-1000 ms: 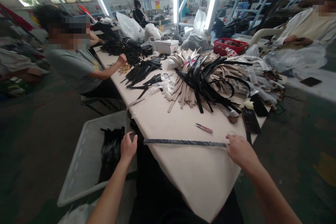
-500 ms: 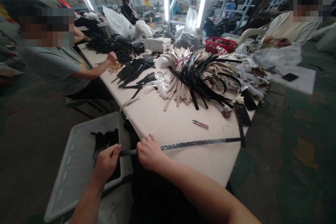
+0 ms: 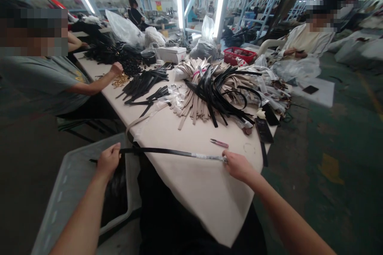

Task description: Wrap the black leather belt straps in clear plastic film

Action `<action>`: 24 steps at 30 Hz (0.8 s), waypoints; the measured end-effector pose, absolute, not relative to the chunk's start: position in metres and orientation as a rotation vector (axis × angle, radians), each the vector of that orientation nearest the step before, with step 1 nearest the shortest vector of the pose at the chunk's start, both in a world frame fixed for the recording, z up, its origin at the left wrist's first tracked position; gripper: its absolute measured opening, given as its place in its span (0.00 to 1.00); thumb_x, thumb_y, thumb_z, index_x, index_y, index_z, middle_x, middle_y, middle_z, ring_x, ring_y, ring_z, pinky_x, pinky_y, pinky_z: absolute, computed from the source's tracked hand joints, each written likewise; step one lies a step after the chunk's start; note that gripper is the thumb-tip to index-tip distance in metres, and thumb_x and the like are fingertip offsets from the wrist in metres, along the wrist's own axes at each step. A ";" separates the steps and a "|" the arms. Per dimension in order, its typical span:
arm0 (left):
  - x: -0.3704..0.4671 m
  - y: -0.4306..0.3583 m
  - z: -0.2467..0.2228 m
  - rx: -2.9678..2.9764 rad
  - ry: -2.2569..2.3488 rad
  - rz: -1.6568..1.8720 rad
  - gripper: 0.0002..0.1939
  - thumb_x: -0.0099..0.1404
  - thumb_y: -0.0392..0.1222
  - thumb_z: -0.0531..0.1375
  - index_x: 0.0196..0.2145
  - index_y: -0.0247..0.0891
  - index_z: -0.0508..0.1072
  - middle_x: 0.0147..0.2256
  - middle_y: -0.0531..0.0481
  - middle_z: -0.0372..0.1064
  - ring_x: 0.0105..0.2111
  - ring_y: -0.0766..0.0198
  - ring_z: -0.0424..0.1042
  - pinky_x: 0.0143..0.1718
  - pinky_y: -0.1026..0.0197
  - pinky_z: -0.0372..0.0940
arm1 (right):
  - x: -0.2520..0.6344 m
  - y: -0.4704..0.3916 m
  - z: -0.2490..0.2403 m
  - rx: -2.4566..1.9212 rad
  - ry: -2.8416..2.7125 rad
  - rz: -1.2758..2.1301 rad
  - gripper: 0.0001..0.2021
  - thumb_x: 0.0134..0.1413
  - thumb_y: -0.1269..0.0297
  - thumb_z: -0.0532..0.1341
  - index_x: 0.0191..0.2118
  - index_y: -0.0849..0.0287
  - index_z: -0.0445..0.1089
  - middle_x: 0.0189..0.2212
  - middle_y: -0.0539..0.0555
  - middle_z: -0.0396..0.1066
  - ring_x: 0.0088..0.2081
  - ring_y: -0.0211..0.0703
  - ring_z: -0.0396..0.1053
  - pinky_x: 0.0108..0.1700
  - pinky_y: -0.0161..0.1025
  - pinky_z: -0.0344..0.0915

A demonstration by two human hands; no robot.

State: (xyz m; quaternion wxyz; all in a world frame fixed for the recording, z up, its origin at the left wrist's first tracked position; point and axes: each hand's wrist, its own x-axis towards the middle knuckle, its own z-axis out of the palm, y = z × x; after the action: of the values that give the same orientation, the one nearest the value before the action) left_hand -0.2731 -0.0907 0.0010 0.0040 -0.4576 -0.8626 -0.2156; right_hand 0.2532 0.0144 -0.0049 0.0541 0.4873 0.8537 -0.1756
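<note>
A long black strap (image 3: 161, 151) stretches between my two hands across the table's near edge. My left hand (image 3: 108, 162) is closed on its left part, over the white plastic bin, and a short tail of strap sticks out past the fist. At the other end my right hand (image 3: 237, 165) pinches a clear plastic wrap (image 3: 206, 156), crumpled around the strap there. From the left hand to the wrap the strap is bare. Just beyond my right hand lies a pair of small pink-handled thread snips (image 3: 220, 143).
Beige and black straps (image 3: 215, 91) are heaped mid-table (image 3: 179, 179). A phone-like dark slab (image 3: 263, 129) lies by the right edge. The white bin (image 3: 64, 191) holding black straps stands low left. A co-worker's hand (image 3: 116, 68) reaches over gold pieces; another person sits far right.
My right hand has moved right along the strap, away from my left hand. The plastic wrap, earlier spread along the strap, is now bunched near my right hand. The view has shifted slightly.
</note>
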 end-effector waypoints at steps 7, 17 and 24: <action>-0.070 -0.026 0.005 -2.307 -1.965 -0.781 0.21 0.68 0.50 0.57 0.55 0.38 0.64 0.54 0.38 0.67 0.56 0.51 0.63 0.58 0.49 0.57 | 0.300 0.018 -0.021 1.721 2.482 -0.524 0.12 0.62 0.70 0.54 0.50 0.60 0.65 0.38 0.59 0.76 0.40 0.49 0.74 0.38 0.39 0.57; 0.135 0.026 -0.031 -2.964 -1.309 -0.123 0.10 0.73 0.40 0.49 0.40 0.35 0.68 0.33 0.43 0.72 0.32 0.54 0.74 0.34 0.55 0.65 | 0.346 0.021 -0.024 1.945 2.567 -0.324 0.33 0.54 0.72 0.56 0.66 0.59 0.55 0.54 0.62 0.72 0.47 0.53 0.74 0.45 0.41 0.63; 0.101 0.026 -0.025 -2.879 -1.411 -0.147 0.07 0.71 0.38 0.52 0.42 0.35 0.69 0.38 0.42 0.72 0.39 0.53 0.73 0.40 0.54 0.65 | 0.380 0.038 -0.032 1.850 2.637 -0.385 0.30 0.49 0.71 0.57 0.61 0.60 0.64 0.49 0.62 0.73 0.50 0.55 0.71 0.53 0.45 0.62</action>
State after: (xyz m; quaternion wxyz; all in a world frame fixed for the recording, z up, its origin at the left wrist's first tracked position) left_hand 0.1013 0.0256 -0.0250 -0.0340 -0.8965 -0.4394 -0.0456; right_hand 0.3799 0.0385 -0.0321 -0.0513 0.5694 0.8118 -0.1186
